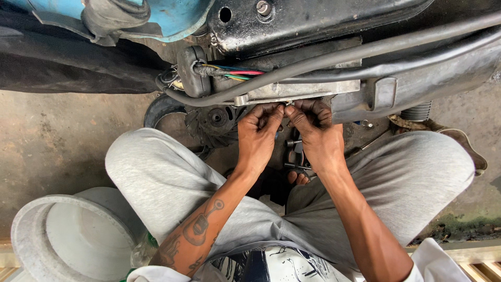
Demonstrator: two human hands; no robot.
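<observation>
Grey trousers fill the lower frame, knees spread wide. Dark vehicle underside spans the top, black hoses running across it. White bucket sits lower left on the concrete floor. Metal bracket at centre, coloured wires just left of it. Left hand and right hand side by side below the bracket, fingertips pinched together at its lower edge on a small part, too small to identify.
</observation>
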